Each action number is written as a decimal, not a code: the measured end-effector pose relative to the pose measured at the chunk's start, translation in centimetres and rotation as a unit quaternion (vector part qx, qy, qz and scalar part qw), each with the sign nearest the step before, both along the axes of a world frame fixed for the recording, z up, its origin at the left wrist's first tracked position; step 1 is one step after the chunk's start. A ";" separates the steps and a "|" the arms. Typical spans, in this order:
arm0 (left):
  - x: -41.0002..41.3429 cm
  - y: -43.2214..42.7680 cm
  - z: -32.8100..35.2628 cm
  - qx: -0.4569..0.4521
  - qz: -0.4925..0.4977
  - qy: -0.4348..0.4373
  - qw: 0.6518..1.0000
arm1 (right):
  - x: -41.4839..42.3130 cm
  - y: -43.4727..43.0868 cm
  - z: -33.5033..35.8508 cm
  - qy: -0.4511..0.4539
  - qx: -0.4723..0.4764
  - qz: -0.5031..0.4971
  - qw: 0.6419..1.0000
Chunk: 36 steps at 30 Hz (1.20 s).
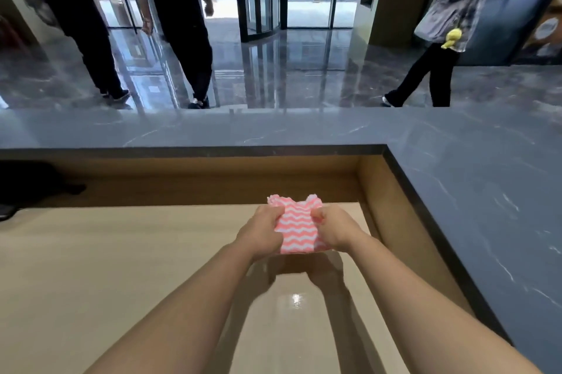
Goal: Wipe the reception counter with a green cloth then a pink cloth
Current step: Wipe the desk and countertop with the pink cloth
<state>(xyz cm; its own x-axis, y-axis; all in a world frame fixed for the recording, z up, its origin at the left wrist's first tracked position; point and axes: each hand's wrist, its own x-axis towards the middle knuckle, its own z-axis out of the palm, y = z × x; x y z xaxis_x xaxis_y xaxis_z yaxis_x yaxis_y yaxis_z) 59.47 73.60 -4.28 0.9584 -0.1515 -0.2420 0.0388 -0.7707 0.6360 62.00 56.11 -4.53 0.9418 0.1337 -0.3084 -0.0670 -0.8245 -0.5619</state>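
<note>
My left grip (261, 232) and right grip (334, 229) each pinch one side edge of the pink cloth (296, 230), fingers curled in. The cloth is zigzag-striped, bunched, and held clear above the pale lower worktop (121, 267), with its shadow beneath. The dark stone worktop (486, 191) runs behind and along my right.

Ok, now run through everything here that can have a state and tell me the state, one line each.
pink cloth: bunched, held in the air between both hands.
left hand: grips the cloth's left side.
right hand: grips the cloth's right side.
reception counter: dark stone top, not touched by cloth or hands.
lower desk: glossy, shadow of hands and cloth on it.
</note>
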 end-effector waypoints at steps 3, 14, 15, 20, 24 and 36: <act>1.9 1.0 -1.3 -0.026 0.016 0.003 1.000 | 2.1 1.6 -1.7 -0.019 -0.060 0.025 0.998; 7.8 6.7 -6.3 0.023 -0.008 0.036 0.999 | 7.9 7.2 -7.1 -0.075 -0.071 -0.062 0.993; 8.1 7.3 -6.7 0.071 -0.017 0.038 0.997 | 8.2 7.4 -7.5 -0.079 -0.072 -0.080 0.991; 9.5 10.4 -8.0 0.195 -0.037 0.012 0.980 | 8.5 10.5 -7.4 -0.193 -0.192 0.011 0.962; 10.5 11.7 -8.6 0.269 -0.075 -0.001 0.960 | 9.5 13.5 -8.4 -0.138 -0.211 0.062 0.966; 12.5 10.8 -8.8 0.363 -0.134 0.057 0.920 | 15.2 4.7 -12.7 -0.094 -0.297 0.076 0.947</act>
